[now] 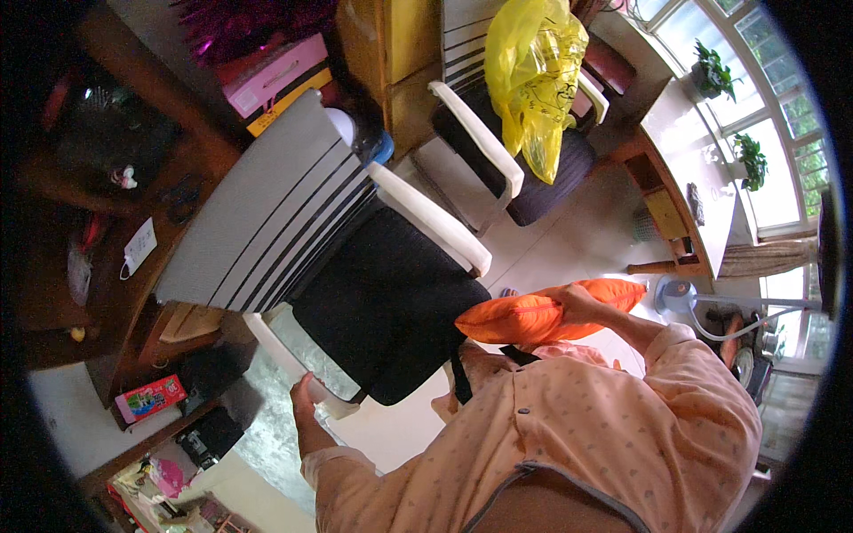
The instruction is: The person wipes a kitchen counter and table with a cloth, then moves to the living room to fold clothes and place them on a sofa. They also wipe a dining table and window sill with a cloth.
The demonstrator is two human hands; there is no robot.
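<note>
My left hand (305, 400) grips the front end of a white armrest (280, 346) on an office chair. This chair has a black seat (393, 300) and a grey backrest with dark stripes (260, 213). An orange cushion (510, 318) with a red zip along its edge is held in my right hand (576, 303), in front of my body. The cushion's near corner overlaps the seat's right edge in the picture; whether they touch, I cannot tell.
A second armchair (553, 193) carries a yellow plastic bag (533, 86). Beside the window stands a white-topped desk (700, 166) with potted plants (750, 160). A pedestal fan base (670, 293) is at the right. A dark wooden desk (180, 193) borders the left.
</note>
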